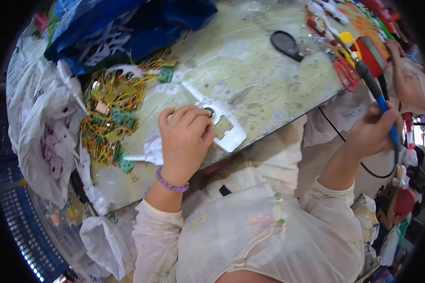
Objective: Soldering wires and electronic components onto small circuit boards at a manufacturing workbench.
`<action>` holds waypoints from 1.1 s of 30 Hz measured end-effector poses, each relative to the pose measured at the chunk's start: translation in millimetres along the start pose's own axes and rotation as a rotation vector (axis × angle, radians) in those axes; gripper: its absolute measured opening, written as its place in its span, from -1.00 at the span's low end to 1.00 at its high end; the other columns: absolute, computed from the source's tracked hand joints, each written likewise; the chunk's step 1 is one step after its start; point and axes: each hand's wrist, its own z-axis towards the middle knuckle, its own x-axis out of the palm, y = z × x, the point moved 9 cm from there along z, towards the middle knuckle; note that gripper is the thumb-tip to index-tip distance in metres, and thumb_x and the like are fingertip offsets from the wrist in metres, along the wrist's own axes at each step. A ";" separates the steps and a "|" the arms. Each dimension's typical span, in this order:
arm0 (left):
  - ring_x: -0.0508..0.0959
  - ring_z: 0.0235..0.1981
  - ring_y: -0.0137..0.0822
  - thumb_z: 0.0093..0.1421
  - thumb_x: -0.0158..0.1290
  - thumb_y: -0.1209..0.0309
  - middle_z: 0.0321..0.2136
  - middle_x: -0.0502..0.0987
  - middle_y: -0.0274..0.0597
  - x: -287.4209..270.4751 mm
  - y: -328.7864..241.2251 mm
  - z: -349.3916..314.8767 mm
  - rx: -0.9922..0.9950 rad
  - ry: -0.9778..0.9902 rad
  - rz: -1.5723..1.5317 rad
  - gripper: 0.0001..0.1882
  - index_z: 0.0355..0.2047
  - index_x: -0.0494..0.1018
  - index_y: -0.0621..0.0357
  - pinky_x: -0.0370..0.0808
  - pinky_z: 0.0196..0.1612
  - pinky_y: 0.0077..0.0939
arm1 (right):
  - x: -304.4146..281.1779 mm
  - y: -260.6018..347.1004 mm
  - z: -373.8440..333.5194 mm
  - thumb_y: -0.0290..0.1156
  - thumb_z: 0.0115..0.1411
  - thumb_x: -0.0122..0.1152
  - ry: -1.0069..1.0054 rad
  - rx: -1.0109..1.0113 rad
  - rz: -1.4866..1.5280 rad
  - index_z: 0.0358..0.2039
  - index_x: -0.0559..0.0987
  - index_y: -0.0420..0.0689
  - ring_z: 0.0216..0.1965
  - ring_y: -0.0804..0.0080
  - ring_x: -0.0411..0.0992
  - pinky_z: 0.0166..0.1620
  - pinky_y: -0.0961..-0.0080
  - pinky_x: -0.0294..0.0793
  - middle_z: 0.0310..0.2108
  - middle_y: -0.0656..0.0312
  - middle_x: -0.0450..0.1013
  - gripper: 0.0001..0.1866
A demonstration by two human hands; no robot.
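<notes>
A white plastic casing point(232, 139) with a rectangular cutout lies on the table near its front edge. My left hand point(186, 132) is curled over the casing's left side, its fingertips closed at a round metallic part point(211, 114) set in it. What sits under the fingers is hidden. Off to the right, past the table's edge, my right hand point(370, 132) is wrapped round the blue grip of a soldering iron point(382, 104). The iron's tip points up and away, toward the far right of the table, apart from the casing.
Left of my left hand is a tangle of yellow wires point(112, 113) with green circuit boards point(123, 119). Blue and white plastic bags point(42, 118) crowd the left. Red-handled scissors point(345, 75) and a dark oval piece point(284, 45) lie farther right. A black cord point(337, 132) hangs below the iron.
</notes>
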 end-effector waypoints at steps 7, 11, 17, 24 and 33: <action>0.42 -0.01 -0.11 -0.05 0.22 0.39 -0.13 0.48 -0.18 -25.6 -10.2 -4.6 0.013 0.036 -0.079 -0.65 -0.20 0.50 0.12 0.25 0.05 -0.19 | 14.5 -17.6 60.4 -0.38 0.17 0.14 0.039 0.104 -0.204 -0.45 0.51 -0.26 -0.62 0.67 0.21 -0.54 0.71 0.17 -0.57 0.31 0.37 -0.81; 0.40 0.02 -0.06 -0.03 0.14 0.47 -0.09 0.47 -0.14 -43.2 16.1 -25.3 -0.105 -0.018 -0.066 -0.65 -0.16 0.48 0.15 0.26 0.07 -0.18 | 70.3 -49.5 36.8 -0.23 0.22 0.15 0.336 0.129 -0.457 -0.42 0.50 -0.25 -0.47 0.60 0.31 -0.33 0.62 0.32 -0.55 0.32 0.39 -0.71; 0.40 0.03 -0.06 -0.05 0.04 0.55 -0.07 0.47 -0.15 -54.7 37.6 -52.1 -0.185 0.004 -0.128 -0.61 -0.14 0.48 0.15 0.29 0.09 -0.17 | 84.1 -88.2 2.5 -0.25 0.19 0.25 0.349 0.171 -0.306 -0.35 0.48 -0.27 -0.49 0.67 0.27 -0.36 0.68 0.28 -0.54 0.35 0.37 -0.70; 0.43 0.00 -0.06 -0.01 0.02 0.59 -0.08 0.48 -0.11 -65.9 53.4 -73.1 -0.226 -0.004 -0.125 -0.63 -0.13 0.48 0.17 0.34 0.06 -0.25 | 99.4 -69.7 -121.8 -0.37 0.10 0.30 0.720 0.555 -0.201 -0.24 0.45 -0.19 -0.38 0.53 0.38 -0.32 0.59 0.33 -0.39 0.27 0.45 -0.72; 0.46 -0.10 -0.11 -0.05 0.15 0.49 -0.16 0.50 -0.18 -54.4 33.9 -63.7 -0.117 -0.073 -0.199 -0.66 -0.19 0.48 0.12 0.37 -0.04 -0.20 | 177.5 -22.6 -195.9 -0.41 0.04 0.25 1.343 0.536 -0.322 -0.09 0.50 -0.25 -0.48 0.28 0.42 -0.36 0.41 0.41 -0.52 0.12 0.43 -0.61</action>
